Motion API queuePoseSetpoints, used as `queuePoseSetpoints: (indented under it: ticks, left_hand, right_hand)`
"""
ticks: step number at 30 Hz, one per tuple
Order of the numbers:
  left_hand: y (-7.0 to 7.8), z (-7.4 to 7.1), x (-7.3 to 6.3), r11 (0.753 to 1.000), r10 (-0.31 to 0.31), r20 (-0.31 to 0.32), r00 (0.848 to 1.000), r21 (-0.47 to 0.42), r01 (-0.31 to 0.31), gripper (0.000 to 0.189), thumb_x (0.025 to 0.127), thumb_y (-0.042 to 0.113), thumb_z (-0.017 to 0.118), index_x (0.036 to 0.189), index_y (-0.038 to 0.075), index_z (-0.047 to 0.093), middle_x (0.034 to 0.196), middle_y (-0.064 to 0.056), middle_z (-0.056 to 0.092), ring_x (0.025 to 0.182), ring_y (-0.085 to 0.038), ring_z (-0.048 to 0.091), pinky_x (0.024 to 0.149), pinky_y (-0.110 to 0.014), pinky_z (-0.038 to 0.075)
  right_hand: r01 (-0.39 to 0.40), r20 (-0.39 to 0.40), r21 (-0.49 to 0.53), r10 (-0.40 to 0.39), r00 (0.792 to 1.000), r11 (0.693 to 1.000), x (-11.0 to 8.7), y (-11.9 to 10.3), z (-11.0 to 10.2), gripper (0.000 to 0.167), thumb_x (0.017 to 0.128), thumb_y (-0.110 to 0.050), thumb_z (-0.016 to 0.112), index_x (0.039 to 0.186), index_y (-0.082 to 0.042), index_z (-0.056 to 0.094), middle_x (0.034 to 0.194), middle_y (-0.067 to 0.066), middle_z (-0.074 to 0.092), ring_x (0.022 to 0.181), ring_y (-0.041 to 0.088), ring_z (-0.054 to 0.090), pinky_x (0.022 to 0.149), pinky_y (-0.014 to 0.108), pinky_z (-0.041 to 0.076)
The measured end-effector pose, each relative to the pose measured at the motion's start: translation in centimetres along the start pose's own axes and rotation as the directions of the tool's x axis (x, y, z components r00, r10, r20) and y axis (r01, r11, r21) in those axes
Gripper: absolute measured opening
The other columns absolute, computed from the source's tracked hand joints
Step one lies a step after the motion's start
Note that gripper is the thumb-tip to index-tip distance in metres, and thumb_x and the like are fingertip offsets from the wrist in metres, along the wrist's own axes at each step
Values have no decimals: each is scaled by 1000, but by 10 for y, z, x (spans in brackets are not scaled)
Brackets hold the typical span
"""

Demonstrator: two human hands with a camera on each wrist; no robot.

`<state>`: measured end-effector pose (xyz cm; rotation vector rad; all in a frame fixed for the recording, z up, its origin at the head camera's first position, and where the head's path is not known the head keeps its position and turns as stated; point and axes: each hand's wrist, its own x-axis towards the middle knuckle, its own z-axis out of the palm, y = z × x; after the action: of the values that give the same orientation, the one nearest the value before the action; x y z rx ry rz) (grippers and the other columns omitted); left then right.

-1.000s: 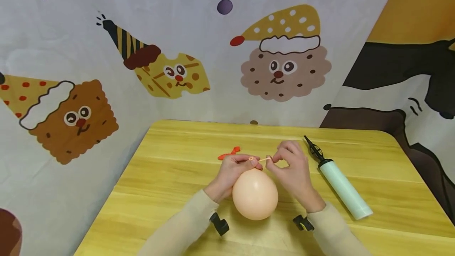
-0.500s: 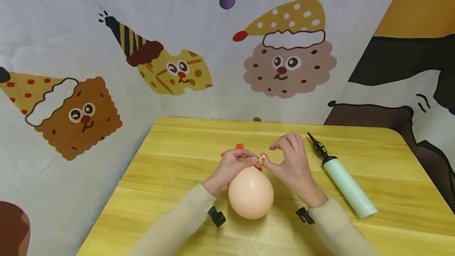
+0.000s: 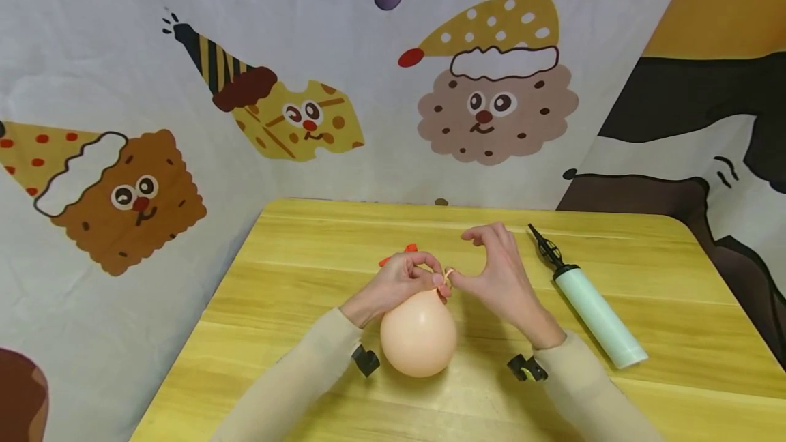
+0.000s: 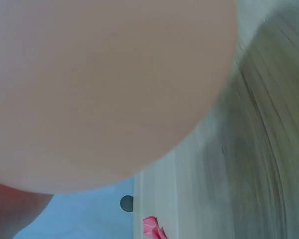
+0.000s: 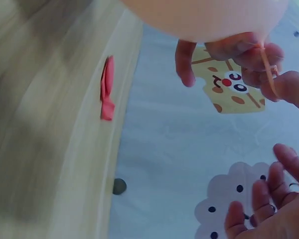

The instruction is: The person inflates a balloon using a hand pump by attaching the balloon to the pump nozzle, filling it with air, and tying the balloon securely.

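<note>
the inflated peach balloon [image 3: 419, 334] is over the bench [image 3: 307, 251], well in from its left and far edges. the left hand [image 3: 402, 280] pinches the neck [image 5: 269, 72] in a tight grip; the right hand's grip [image 3: 500, 282] is spread wide, fingers well away from the thumb, which touches the stretched neck. a limp red balloon [image 5: 106, 89] lies between the left hand and the far edge. a strip of bench separates the right hand from the mint-green hand pump [image 3: 600, 319], its black nozzle [image 3: 546, 249] pointing toward the far edge.
</note>
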<state>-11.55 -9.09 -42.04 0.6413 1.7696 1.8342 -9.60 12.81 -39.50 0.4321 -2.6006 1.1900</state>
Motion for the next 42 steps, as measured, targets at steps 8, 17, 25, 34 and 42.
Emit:
queuePoseSetpoints:
  ticks: [8, 17, 25, 34, 42]
  left_hand:
    - [0, -4, -1, 996, 86, 142, 986, 8, -88, 26, 107, 8, 56, 126, -3, 41, 94, -11, 77, 91, -21, 74, 83, -37, 60]
    - [-4, -1, -7, 984, 176, 188, 966, -68, -166, 31, 108, 13, 54, 133, 0, 42, 91, -4, 72, 93, -20, 71, 90, -42, 58]
    - [-10, 6, -3, 970, 233, 16, 972, -75, -231, 35, 106, 6, 55, 140, -4, 51, 93, 1, 74, 96, -20, 74, 98, -45, 56]
    - [-11, 13, 2, 975, 220, -150, 964, -5, -223, 29, 98, -4, 53, 126, -7, 61, 89, -15, 76, 88, -23, 77, 86, -41, 61]
    - [-9, 19, 7, 967, 231, -264, 936, 166, -192, 19, 96, -4, 53, 109, -3, 65, 92, -18, 74, 85, -18, 75, 77, -31, 60]
  right_hand:
    - [-133, 177, 71, 119, 977, 989, 7, 5, 0, 60, 76, -22, 86, 128, -10, 59, 123, 11, 52, 115, 29, 49, 90, 47, 47]
    - [-241, 337, 158, 177, 925, 958, 12, 8, 3, 56, 82, -27, 84, 129, -9, 58, 127, 14, 52, 119, 33, 48, 87, 45, 49]
    - [-197, 236, 184, 152, 960, 963, 7, 5, 4, 40, 83, -20, 82, 117, -10, 63, 108, 8, 60, 106, 31, 54, 85, 41, 50]
    - [-100, 172, 149, 74, 982, 984, 5, 4, 6, 14, 83, -9, 72, 95, -17, 72, 89, -3, 68, 87, 19, 63, 78, 39, 53]
    - [-151, 180, 135, 126, 976, 979, 7, 3, 5, 9, 85, -9, 73, 90, -16, 73, 81, -3, 68, 79, 17, 64, 76, 38, 53]
